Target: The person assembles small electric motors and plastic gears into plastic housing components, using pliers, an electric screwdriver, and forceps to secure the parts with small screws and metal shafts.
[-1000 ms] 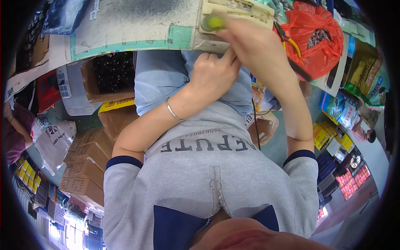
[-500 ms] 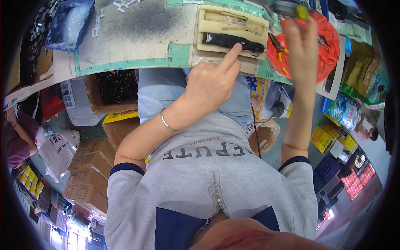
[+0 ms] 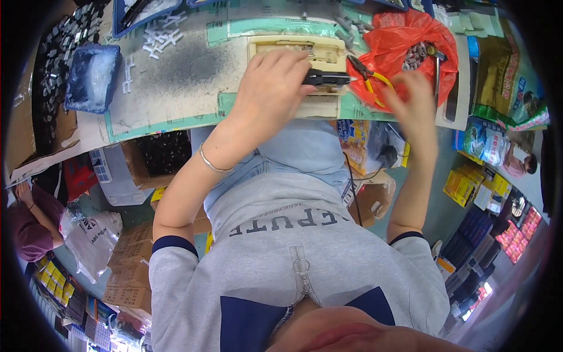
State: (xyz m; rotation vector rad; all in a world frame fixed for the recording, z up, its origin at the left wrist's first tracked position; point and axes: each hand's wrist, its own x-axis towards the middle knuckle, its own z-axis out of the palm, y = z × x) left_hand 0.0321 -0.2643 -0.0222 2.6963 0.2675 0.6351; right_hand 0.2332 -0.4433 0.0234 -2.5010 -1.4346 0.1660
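My left hand (image 3: 271,82) is closed around a black hair clipper (image 3: 328,77), whose far part is under my fingers. The clipper's exposed end points right, over a cream moulded holder (image 3: 299,44) on the bench. To the right, pliers (image 3: 375,81) with yellow handles lie on a red plastic bag (image 3: 404,29). My right hand (image 3: 415,102) is beside the pliers' handles, somewhat blurred, its thumb and fingers apart. A hammer (image 3: 437,73) lies on the bag just beyond it, near a heap of small greyish parts (image 3: 415,56).
A blue tray (image 3: 94,79) with clear plastic stands at the left, beside many black parts (image 3: 56,56). White branched plastic pieces (image 3: 161,38) lie at the back left. Cardboard boxes (image 3: 132,252) stand below the bench. Another person's arm (image 3: 38,211) shows at far left.
My left hand has gone from a pointing finger on the clipper to a grip round it. My right hand has come nearer, and the hammer now lies on the bag.
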